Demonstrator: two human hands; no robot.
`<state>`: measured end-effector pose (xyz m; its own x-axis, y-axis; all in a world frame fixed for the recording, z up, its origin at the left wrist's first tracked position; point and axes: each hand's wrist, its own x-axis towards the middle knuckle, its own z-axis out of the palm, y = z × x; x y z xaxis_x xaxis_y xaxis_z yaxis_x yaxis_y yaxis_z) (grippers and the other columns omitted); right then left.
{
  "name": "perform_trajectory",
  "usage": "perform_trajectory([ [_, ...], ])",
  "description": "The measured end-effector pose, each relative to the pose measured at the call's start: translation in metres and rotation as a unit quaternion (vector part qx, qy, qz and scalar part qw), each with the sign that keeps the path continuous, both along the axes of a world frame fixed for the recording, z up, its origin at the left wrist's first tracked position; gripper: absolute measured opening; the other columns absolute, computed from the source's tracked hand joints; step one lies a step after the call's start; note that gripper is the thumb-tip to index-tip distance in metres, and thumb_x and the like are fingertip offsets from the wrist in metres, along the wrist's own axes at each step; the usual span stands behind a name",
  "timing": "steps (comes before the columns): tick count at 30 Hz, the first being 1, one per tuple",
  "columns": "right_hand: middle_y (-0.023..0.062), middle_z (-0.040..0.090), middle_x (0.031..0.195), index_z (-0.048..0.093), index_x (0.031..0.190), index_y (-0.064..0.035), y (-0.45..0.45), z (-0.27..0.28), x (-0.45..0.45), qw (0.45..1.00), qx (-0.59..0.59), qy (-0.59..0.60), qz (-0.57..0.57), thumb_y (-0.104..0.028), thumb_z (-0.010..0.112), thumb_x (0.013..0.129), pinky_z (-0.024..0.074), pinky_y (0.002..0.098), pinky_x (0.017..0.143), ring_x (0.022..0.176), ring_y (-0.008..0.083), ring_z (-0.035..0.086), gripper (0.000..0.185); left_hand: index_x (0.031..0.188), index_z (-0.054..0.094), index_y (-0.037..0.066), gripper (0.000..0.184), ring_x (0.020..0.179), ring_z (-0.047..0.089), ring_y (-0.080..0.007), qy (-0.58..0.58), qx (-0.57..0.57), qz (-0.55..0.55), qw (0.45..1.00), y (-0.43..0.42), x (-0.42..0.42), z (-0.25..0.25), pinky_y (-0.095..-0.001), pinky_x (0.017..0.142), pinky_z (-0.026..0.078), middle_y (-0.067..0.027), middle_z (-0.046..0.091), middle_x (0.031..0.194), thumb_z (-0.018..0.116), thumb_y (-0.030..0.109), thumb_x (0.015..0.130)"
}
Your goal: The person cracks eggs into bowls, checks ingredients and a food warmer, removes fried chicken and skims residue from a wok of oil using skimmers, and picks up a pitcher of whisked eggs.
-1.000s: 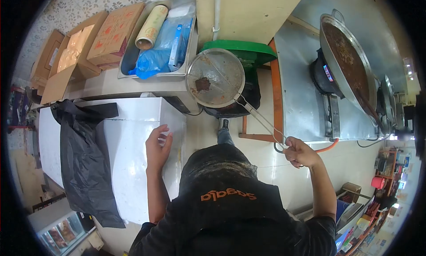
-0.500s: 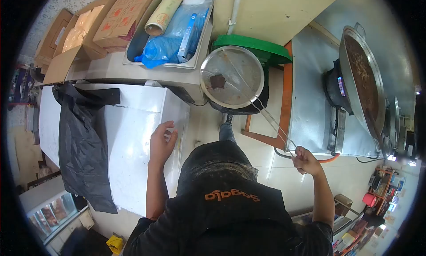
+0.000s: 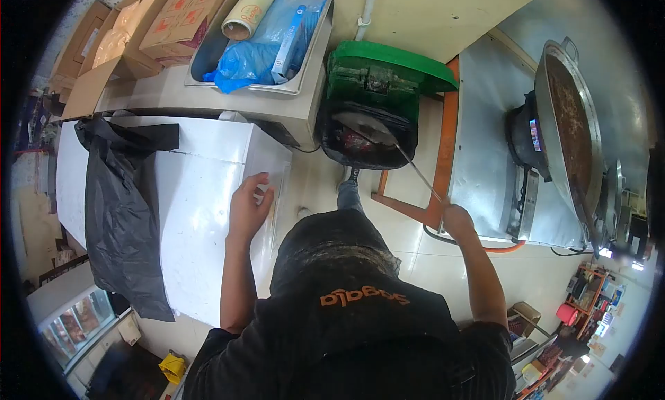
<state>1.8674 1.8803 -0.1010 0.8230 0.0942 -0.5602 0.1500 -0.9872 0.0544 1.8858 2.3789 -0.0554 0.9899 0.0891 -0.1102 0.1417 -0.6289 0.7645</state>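
Observation:
My right hand [image 3: 458, 223] is closed round the long wire handle of a round mesh strainer [image 3: 364, 125]. The strainer is tipped nearly edge-on inside the mouth of a bin with a black liner [image 3: 370, 161]. Some reddish waste shows below it in the bin. Behind the mouth stands the bin's raised green lid [image 3: 388, 60]. Over the right edge of a white chest-like cabinet [image 3: 201, 192], my left hand [image 3: 251, 207] hangs with its fingers loosely curled and apart, holding nothing.
At right, a large wok of brown food [image 3: 571, 116] sits on a burner beside an orange frame [image 3: 443, 157]. A metal tray [image 3: 305, 85] holds blue plastic bags and a film roll. Cardboard boxes [image 3: 183, 22] stand at upper left. A black plastic bag [image 3: 125, 227] drapes the white cabinet.
The strainer has gone from lying flat above the bin to tilted down inside its mouth. My right hand has moved up slightly and turned over. My left hand has hardly moved.

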Motion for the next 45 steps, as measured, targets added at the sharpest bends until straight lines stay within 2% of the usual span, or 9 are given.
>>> perform_trajectory([
  [6,0.0232,0.066,0.083,0.05,0.102,0.0044,0.043,0.008,0.017,0.996,-0.077,0.029,-0.027,-0.004,0.047,0.086,0.0558,0.0415,0.07,0.081,0.0348,0.067,0.018,0.11,0.06,0.003,0.029,0.072,0.06,-0.0157,0.003,-0.017,0.074,0.997,0.018,-0.024,0.012,-0.0274,0.061,0.048,-0.0099,0.065,0.096,0.064,0.008,0.082],
  [17,0.0246,0.064,0.098,0.063,0.097,0.002,0.092,-0.029,-0.04,0.983,0.032,-0.022,-0.181,-0.007,0.044,0.085,0.052,0.0435,0.081,0.094,0.0371,0.063,0.024,0.109,0.06,0.002,0.027,0.072,0.06,-0.0158,-0.017,-0.028,0.093,0.995,0.026,-0.086,0.007,-0.0283,0.063,0.05,-0.01,0.065,0.096,0.064,0.009,0.083],
  [27,0.0278,0.062,0.102,0.064,0.096,0.0053,0.082,-0.062,-0.048,0.988,0.053,-0.003,-0.146,-0.004,0.048,0.081,0.0492,0.0435,0.087,0.1,0.0378,0.061,0.024,0.107,0.061,0.002,0.026,0.073,0.062,-0.0177,-0.025,-0.028,0.101,0.994,0.047,-0.127,0.013,-0.0293,0.062,0.05,-0.0103,0.065,0.096,0.065,0.011,0.082],
  [30,0.0286,0.061,0.103,0.063,0.095,0.007,0.107,-0.019,-0.038,0.981,0.058,-0.004,-0.187,-0.005,0.048,0.082,0.0477,0.0432,0.089,0.103,0.0384,0.059,0.024,0.106,0.061,0.002,0.026,0.073,0.062,-0.0176,-0.033,-0.015,0.099,0.994,0.052,-0.134,0.013,-0.0292,0.062,0.05,-0.01,0.065,0.096,0.065,0.013,0.083],
  [33,0.0278,0.062,0.096,0.062,0.089,0.0065,0.097,-0.055,-0.048,0.975,0.083,-0.036,-0.204,-0.003,0.053,0.078,0.0492,0.0428,0.084,0.096,0.0383,0.061,0.017,0.106,0.061,0.002,0.026,0.073,0.062,-0.0178,-0.028,-0.005,0.104,0.994,0.054,-0.138,0.021,-0.029,0.061,0.05,-0.0098,0.065,0.097,0.065,0.013,0.083],
  [36,0.0283,0.062,0.086,0.059,0.091,0.0086,0.086,-0.065,-0.052,0.973,0.166,-0.094,-0.129,-0.003,0.052,0.078,0.053,0.0433,0.072,0.081,0.0385,0.064,0.018,0.107,0.061,0.002,0.026,0.073,0.062,-0.0172,-0.042,-0.017,0.101,0.994,0.053,-0.144,0.026,-0.0287,0.062,0.05,-0.0095,0.065,0.097,0.065,0.012,0.082],
  [39,0.0257,0.062,0.081,0.058,0.085,0.0108,0.127,0.002,-0.056,0.915,0.239,-0.029,-0.322,-0.004,0.048,0.081,0.0532,0.0434,0.057,0.066,0.0344,0.065,0.018,0.107,0.061,0.003,0.026,0.073,0.061,-0.0165,-0.057,-0.051,0.064,0.995,0.048,-0.148,0.036,-0.028,0.061,0.049,-0.009,0.065,0.097,0.065,0.011,0.082],
  [42,0.0167,0.058,0.068,0.054,0.081,0.0077,0.139,0.024,-0.074,0.796,0.389,0.013,-0.465,-0.001,0.049,0.08,0.0468,0.0387,0.04,0.046,0.024,0.057,0.01,0.107,0.06,0.003,0.026,0.074,0.06,-0.0139,-0.069,-0.065,0.003,0.995,0.034,-0.148,0.055,-0.0269,0.062,0.049,-0.0063,0.065,0.096,0.064,0.007,0.082],
  [45,0.0097,0.053,0.062,0.05,0.081,0.0028,0.143,0.045,-0.091,0.71,0.513,0.037,-0.481,0.0,0.052,0.079,0.0402,0.0322,0.034,0.04,0.0148,0.048,0.004,0.106,0.061,0.004,0.025,0.075,0.06,-0.014,-0.078,-0.075,-0.075,0.991,0.02,-0.15,0.066,-0.027,0.062,0.049,-0.0063,0.064,0.095,0.064,0.006,0.081],
])
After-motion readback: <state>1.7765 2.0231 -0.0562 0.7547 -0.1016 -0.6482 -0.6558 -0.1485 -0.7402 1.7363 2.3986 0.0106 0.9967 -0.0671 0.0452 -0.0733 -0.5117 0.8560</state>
